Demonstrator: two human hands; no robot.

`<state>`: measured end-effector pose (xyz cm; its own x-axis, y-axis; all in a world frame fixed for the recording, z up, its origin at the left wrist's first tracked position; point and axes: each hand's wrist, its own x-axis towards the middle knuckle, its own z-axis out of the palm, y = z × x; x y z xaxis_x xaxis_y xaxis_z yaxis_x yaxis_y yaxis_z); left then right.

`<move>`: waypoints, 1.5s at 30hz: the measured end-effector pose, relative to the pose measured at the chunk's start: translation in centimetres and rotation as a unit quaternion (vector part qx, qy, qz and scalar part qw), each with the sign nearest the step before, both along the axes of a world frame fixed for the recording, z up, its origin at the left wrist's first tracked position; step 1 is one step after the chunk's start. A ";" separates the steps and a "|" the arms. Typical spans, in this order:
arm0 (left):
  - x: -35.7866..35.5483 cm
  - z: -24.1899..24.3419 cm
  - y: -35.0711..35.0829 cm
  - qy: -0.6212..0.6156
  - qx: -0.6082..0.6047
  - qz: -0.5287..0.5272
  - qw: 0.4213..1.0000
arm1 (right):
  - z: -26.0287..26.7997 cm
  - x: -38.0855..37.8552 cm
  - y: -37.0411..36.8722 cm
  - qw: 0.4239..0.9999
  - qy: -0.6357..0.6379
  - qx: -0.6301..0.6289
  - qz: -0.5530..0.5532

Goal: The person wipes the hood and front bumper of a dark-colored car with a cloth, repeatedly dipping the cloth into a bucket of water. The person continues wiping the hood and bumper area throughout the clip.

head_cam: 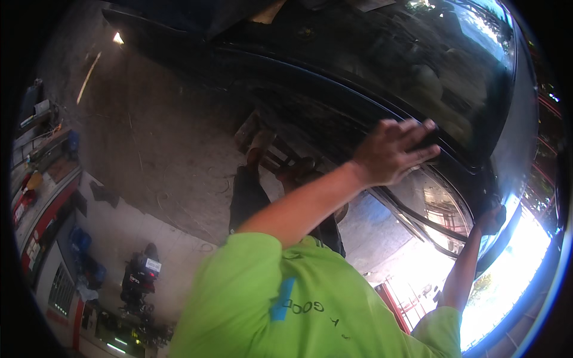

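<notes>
Before me is a dark car body (322, 74) with a glossy, reflecting upper surface (416, 85). My left hand (398, 152) lies blurred on the dark edge beside it, fingers spread. A pale sliver shows beneath its lower side; whether anything is under the palm cannot be told. Below that hand curves a framed glass opening (441, 201). Farther right, my right hand (490, 219) is against the dark bodywork with its fingers bent; its grip is unclear in shadow and glare. My feet are on or beside a slatted wooden stand (277, 154).
Concrete floor (147, 147) lies left of the car. A motorcycle (138, 279) stands at the lower left, near a cluttered workbench (49, 174) along the far-left wall. A red metal frame (394, 306) is beside me on the right, against bright daylight.
</notes>
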<state>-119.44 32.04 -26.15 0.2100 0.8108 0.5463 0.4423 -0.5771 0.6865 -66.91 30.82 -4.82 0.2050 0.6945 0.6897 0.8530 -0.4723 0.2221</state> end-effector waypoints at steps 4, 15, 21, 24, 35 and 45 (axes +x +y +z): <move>-21.4 -12.6 5.4 0.054 -0.190 0.329 0.923 | 0.4 1.9 -0.3 0.997 -0.020 -0.063 -0.050; 0.1 2.1 1.3 -0.078 -0.118 0.212 0.967 | 0.3 -0.1 0.0 0.976 -0.186 -0.108 -0.036; -20.2 -13.7 5.5 -0.025 -0.163 0.369 0.915 | -0.4 0.9 0.5 0.934 -0.339 -0.110 0.029; -31.0 -21.4 7.4 -0.002 -0.181 0.482 0.857 | -0.7 4.5 0.4 0.918 -0.376 -0.125 -0.021; 8.1 4.5 -1.5 -0.062 0.043 0.098 0.992 | -1.0 4.1 -1.2 1.000 -0.023 -0.006 0.013; -26.3 -17.0 7.4 -0.106 -0.244 0.482 0.835 | -1.1 0.7 -0.8 0.998 -0.067 0.022 -0.004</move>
